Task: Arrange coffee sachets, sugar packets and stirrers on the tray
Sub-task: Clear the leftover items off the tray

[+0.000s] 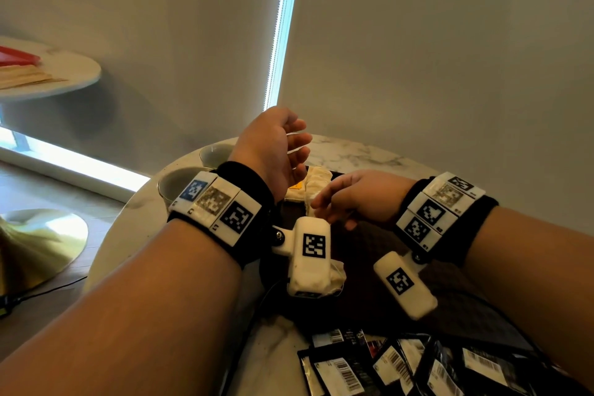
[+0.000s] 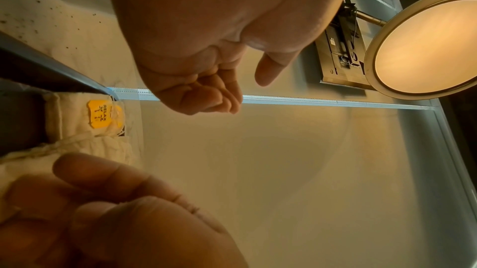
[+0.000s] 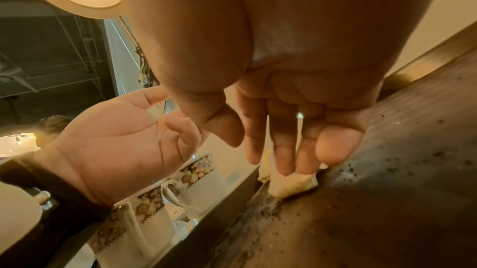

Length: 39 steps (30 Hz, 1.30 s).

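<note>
Head view: right hand at frame centre, fingers nearly straight, tips resting on a cream packet at the far end of the dark tray — thumb apart, nothing pinched. Left hand hovers just above, loosely cupped and empty. Black coffee sachets lie off the tray at lower right. Risk: fingertip-only contact may skid the light packet into its neighbours — disturbing the row

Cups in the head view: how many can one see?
2. The far cup stands just left of the left hand; the near cup is partly behind the left wristband. More may be hidden under the arm.
</note>
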Tool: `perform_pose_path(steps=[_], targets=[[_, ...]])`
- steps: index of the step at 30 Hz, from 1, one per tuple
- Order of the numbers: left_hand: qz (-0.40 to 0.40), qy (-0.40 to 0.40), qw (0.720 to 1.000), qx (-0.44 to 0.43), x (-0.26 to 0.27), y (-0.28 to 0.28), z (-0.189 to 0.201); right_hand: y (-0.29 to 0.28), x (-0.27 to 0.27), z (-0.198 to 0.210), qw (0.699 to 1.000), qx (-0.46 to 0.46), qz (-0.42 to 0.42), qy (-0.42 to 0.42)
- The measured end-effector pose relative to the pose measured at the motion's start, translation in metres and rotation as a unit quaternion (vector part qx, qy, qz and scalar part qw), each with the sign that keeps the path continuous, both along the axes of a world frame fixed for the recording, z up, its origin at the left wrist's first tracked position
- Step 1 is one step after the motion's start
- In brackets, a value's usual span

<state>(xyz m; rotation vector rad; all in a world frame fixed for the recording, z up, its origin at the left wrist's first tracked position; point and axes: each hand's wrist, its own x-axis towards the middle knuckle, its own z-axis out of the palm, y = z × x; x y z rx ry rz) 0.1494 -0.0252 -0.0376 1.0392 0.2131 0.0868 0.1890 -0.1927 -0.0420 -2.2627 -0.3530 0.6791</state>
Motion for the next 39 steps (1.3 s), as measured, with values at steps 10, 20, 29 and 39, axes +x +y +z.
perform_pose_path(steps=[10, 20, 29, 39], targets=[[0.007, -0.001, 1.0, 0.002, 0.001, 0.0, 0.0, -0.003, -0.004, 0.004, 0.998, -0.02, -0.012, -0.065], [0.003, -0.002, 1.0, -0.003, -0.001, 0.001, 0.0, -0.001, -0.038, 0.009, 0.95, -0.253, 0.183, -0.023], [-0.001, 0.005, 1.0, -0.002, -0.002, 0.0, 0.0, -0.003, -0.028, 0.014, 0.965, -0.213, 0.151, 0.014], [0.0, 0.007, 1.0, 0.001, -0.002, 0.001, 0.0, 0.006, -0.031, 0.006, 0.933, -0.301, 0.195, -0.014]])
